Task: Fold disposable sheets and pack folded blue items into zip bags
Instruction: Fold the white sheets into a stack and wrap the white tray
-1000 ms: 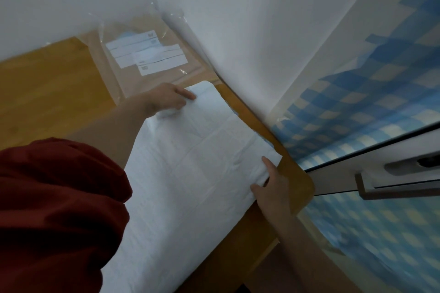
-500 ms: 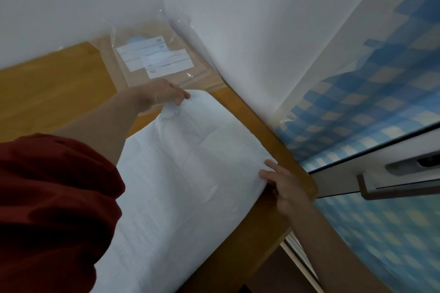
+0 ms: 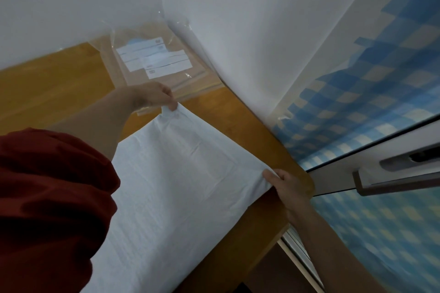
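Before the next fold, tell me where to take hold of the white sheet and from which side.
Take the sheet by its two far-end corners, coming in from the outer sides, where the left hand and right hand pinch it. It is limp, and that end looks raised off the table.

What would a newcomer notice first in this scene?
The large pale sheet spread over the wooden table stands out, the left hand pinching one far corner and the right hand gripping the other. Behind it a stack of clear zip bags with white labels lies in the wall corner, and a blue checked surface fills the right side.
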